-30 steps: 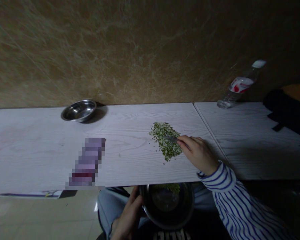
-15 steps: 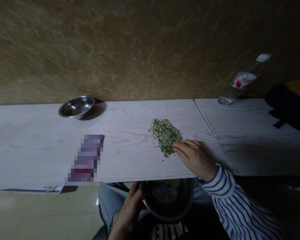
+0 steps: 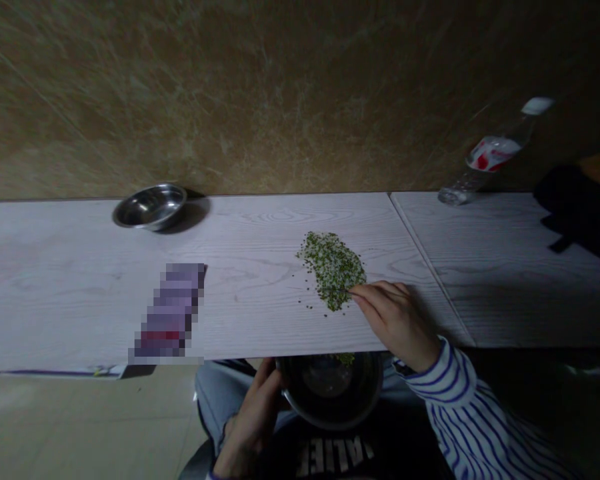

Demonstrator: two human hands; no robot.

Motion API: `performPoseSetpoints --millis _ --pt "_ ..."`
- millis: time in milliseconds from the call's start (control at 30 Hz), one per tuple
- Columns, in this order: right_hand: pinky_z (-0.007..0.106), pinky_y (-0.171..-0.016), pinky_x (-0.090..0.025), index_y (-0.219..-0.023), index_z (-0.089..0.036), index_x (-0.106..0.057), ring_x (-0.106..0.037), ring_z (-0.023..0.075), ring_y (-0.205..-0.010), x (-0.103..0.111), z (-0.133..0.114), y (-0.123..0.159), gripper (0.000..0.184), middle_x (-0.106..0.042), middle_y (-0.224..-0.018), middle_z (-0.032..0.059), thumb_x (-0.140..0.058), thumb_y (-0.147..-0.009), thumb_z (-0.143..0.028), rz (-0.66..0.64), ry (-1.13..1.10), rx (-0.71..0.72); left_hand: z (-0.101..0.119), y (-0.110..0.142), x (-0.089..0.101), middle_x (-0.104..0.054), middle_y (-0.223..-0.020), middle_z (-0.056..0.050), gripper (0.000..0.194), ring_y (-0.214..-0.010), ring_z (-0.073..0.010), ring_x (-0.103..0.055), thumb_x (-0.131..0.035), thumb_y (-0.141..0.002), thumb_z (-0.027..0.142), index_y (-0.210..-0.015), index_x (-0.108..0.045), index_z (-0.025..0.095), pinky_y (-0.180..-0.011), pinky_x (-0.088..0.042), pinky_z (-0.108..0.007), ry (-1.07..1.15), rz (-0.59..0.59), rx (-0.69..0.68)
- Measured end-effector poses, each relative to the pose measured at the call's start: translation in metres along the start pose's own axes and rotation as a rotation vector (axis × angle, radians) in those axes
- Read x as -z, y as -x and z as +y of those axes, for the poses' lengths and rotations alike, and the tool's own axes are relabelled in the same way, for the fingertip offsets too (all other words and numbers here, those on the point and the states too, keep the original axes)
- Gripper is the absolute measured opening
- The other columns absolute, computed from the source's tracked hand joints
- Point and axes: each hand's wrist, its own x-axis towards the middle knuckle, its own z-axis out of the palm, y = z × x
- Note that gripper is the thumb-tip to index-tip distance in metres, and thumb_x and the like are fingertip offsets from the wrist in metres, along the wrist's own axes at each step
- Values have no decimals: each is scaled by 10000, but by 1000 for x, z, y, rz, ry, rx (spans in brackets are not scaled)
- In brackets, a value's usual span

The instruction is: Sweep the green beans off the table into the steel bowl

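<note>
Here, green pile [image 3: 334, 263] beside right hand [image 3: 397, 323] pinching thin tool [image 3: 337, 291]; left hand [image 3: 256, 413] holding bowl [image 3: 330, 408].

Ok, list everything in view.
Wall: one, brown, back
Table: one, whitish, centre
Small bowl: one, silver, table's left
Pixelated item: one, purple, front left
Pile: one, mostly green, centre
Tool: one, grey, at pile
Big bowl: one, dark, over lap
Greens: uncounted, green, in big bowl
Bottle: one, clear, right back
Bundle: one, dark, right edge
Floor: one, pale, lower left
Jeans: one, blue, bottom
Sleeve: one, white striped, right
Left hand: one, bare, on big bowl
Right hand: one, bare, holding tool
</note>
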Motion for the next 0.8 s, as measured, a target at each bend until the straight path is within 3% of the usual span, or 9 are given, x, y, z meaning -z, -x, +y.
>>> performPoseSetpoints --millis 400,600,800 --pt "336 -774 -377 -990 -192 -658 -647 179 -843 7 -20 19 157 -740 -877 38 -526 -944 -121 -46 -57 66 -1 1 2 -627 -712 10 455 -760 -217 -604 -699 -642 257 -1091 -664 190 -564 -436 -275 -2 10 -3" --pt "333 -755 -388 -963 -178 -657 -643 184 -819 10 -13 26 144 -739 -886 57 -527 -942 -121 12 -49 39 0 -1 0 -708 -948 -59 515 -812 -222 -595 -681 -646 258 -1154 -641 181 -593 -460 -296 -22 13 9" --pt "339 -755 -389 -975 -184 -649 -642 188 -822 11 -11 32 129 -735 -888 54 -536 -941 -131 4 -34 31 1 0 -1 -716 -1008 -78 522 -800 -219 -598 -665 -669 248 -1184 -625 171 -597 -468 -304 -26 -15 4"
